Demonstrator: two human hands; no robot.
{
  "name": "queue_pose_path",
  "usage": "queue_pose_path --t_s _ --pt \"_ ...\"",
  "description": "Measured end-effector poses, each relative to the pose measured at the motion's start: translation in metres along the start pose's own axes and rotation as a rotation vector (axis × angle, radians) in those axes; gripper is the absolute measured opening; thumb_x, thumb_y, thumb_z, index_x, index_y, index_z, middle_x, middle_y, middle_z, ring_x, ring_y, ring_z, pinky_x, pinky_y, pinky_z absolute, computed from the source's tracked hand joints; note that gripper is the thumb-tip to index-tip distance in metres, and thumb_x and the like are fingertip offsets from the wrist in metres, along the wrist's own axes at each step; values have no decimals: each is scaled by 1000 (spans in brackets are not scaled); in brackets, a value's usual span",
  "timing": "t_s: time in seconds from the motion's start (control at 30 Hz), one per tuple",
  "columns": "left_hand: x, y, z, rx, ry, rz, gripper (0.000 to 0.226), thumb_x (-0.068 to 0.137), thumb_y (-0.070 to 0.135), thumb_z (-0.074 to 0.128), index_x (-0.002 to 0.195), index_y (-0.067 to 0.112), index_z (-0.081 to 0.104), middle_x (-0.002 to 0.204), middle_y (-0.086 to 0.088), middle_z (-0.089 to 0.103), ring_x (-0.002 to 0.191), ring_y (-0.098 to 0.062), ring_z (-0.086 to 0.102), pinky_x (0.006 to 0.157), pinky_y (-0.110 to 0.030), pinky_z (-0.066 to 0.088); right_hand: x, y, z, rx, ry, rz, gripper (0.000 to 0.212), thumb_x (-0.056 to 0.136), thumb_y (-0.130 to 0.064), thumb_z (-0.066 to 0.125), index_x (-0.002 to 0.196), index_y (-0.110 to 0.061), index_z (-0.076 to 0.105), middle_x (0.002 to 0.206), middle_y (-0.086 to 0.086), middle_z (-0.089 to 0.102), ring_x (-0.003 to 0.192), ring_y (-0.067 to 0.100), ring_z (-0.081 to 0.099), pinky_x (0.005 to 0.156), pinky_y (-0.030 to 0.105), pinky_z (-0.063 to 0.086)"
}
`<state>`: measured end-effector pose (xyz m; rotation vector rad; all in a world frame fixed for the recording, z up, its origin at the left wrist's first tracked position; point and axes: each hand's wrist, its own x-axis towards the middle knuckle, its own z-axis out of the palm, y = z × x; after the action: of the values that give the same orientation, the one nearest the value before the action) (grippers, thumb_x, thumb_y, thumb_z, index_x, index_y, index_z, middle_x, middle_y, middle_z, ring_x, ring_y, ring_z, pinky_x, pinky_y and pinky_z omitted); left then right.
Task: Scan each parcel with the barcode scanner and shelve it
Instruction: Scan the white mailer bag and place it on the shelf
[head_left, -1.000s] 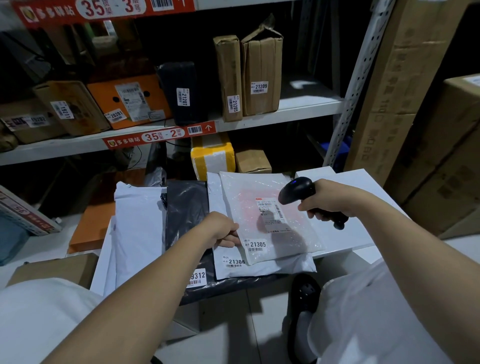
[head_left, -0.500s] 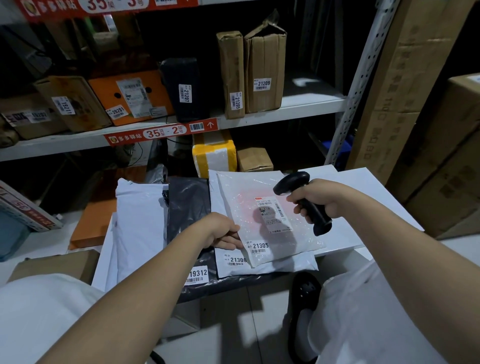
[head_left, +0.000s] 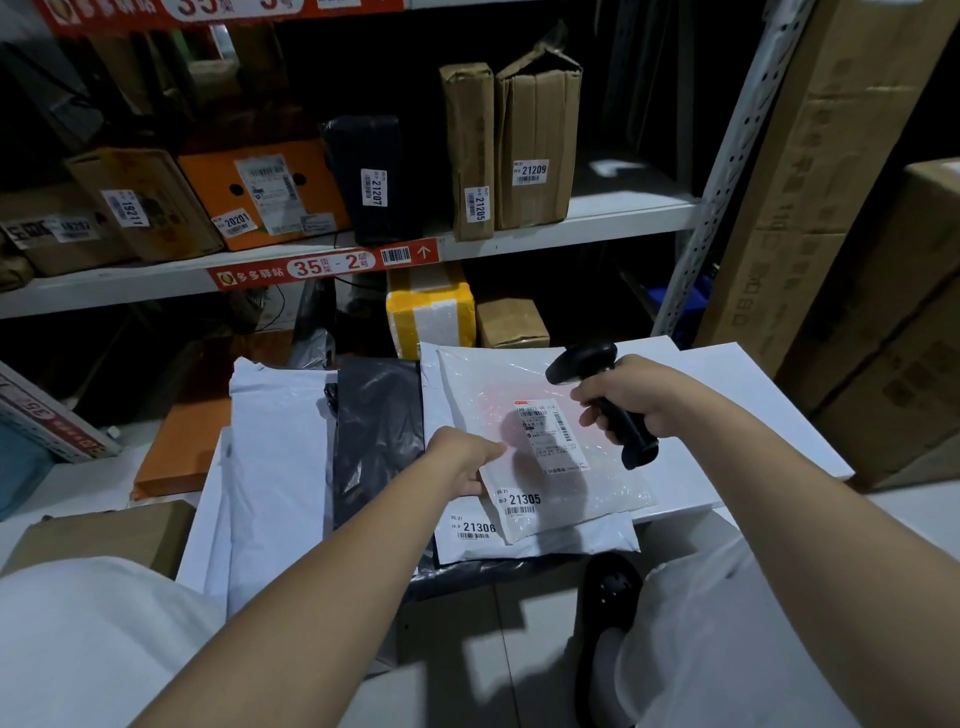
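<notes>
A white plastic mailer numbered 21305 (head_left: 613, 483) lies on top of a second white mailer numbered 21306 (head_left: 519, 548). My left hand (head_left: 465, 460) pinches the left edge of the 21305 mailer. My right hand (head_left: 631, 397) grips a black barcode scanner (head_left: 602, 395) by its handle, head tilted down-left over the mailer's shipping label (head_left: 550, 434), where a faint red glow shows. The shelf (head_left: 597, 226) marked 35-2 holds several labelled parcels behind.
A black bag (head_left: 376, 431) and white mailers (head_left: 280, 457) lie left of the stack. A flat white box (head_left: 748, 410) sits under my right hand. Big cardboard cartons (head_left: 857, 260) stand at the right. A yellow-taped box (head_left: 431, 314) sits below the shelf.
My right hand has turned the scanner upright and drawn it a little right, head now pointing down at the label. My left hand has stayed on the mailer's edge.
</notes>
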<state>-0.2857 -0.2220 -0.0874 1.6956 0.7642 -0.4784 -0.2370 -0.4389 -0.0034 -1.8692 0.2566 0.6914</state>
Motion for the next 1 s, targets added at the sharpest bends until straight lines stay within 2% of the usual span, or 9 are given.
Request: queue_pose_path --t_s 0.1,0.2,0.3,0.4,0.47,0.67,0.8,0.9,1.0 --pt "9 -3 3 50 49 45 40 92 14 80 123 -1 60 113 -13 69 95 -26 69 60 -31 58 0 -2 4 -25 3 -9 9 97 -6 66 95 -1 59 75 20 66 51 20 52 51 30 46" --pt "15 -6 3 38 29 104 28 96 13 73 121 5 62 104 -9 70 89 -24 66 71 -34 58 4 -3 4 -35 25 -21 7 97 -6 67 97 -2 61 76 20 67 52 20 52 53 31 46" --pt "9 -3 -1 -46 -54 134 20 104 11 61 124 12 60 112 -7 71 86 -20 66 67 -30 54 8 -3 3 -30 70 -32 7 96 -5 68 101 -3 63 77 20 68 51 21 52 52 30 45" --pt "4 6 -10 -204 -109 148 30 107 2 53 136 8 56 128 -13 70 114 -30 68 101 -46 56 12 -2 1 5 124 -44 10 95 -4 68 104 -2 64 78 19 69 51 21 52 51 29 44" --pt "2 12 -19 -243 -117 181 33 107 1 51 139 7 54 131 -14 70 120 -33 67 108 -50 52 16 -2 0 29 164 -49 11 94 -4 69 104 0 65 79 19 70 52 21 53 52 30 45" --pt "-13 30 -56 -279 -161 246 29 109 5 47 133 12 60 125 -13 74 115 -35 70 101 -58 55 25 2 9 81 197 -49 21 91 -6 72 110 -1 65 80 19 70 62 26 66 56 32 49" --pt "-21 39 -91 -380 -138 272 21 109 4 48 123 10 62 120 -18 75 108 -38 72 92 -57 58 23 -1 21 132 185 -77 28 91 -13 75 116 -9 63 93 19 68 74 31 68 59 36 54" --pt "-25 46 -118 -402 -123 291 26 108 7 51 132 7 59 123 -21 74 112 -44 71 96 -65 55 17 -6 31 168 195 -103 22 93 -15 73 112 -9 64 93 16 63 76 31 60 62 41 53" --pt "-31 54 -145 -417 -107 325 31 108 9 51 138 8 58 124 -22 73 113 -45 71 95 -66 55 15 -9 47 228 173 -124 15 95 -17 73 106 -12 64 98 17 62 81 33 62 68 47 57"
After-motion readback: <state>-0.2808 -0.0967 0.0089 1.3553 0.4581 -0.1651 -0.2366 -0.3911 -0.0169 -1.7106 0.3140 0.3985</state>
